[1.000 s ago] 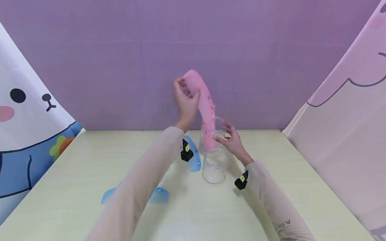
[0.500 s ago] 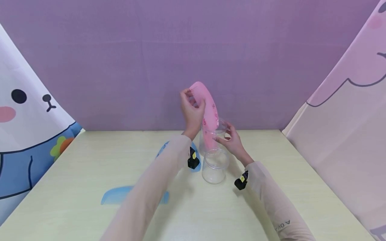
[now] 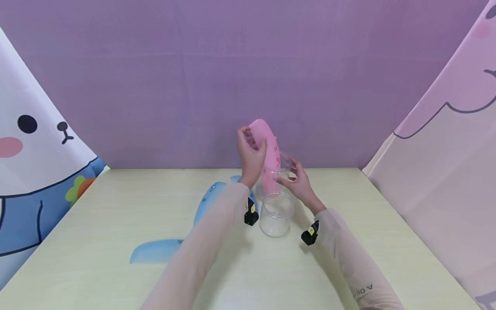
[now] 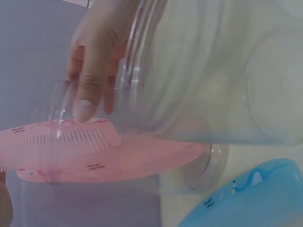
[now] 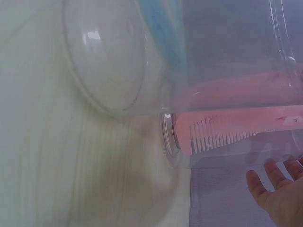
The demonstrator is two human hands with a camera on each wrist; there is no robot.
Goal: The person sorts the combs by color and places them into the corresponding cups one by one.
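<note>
My left hand grips the toothed upper end of a pink comb. The comb stands nearly upright with its lower end inside the far clear jar. My right hand holds that jar near its rim, fingers on the far side and thumb on the near side. In the left wrist view the right hand's fingers lie on the jar wall above the pink comb. The right wrist view shows the pink comb through clear plastic.
A second clear jar stands just in front of the far one. Two blue combs lie on the pale table: one at the front left, one partly under my left arm. Cloth walls close in the back and sides.
My left hand has come down and slightly right, sliding the pink comb deeper into the far jar. The right hand has stayed on the jar. More of the blue combs shows.
</note>
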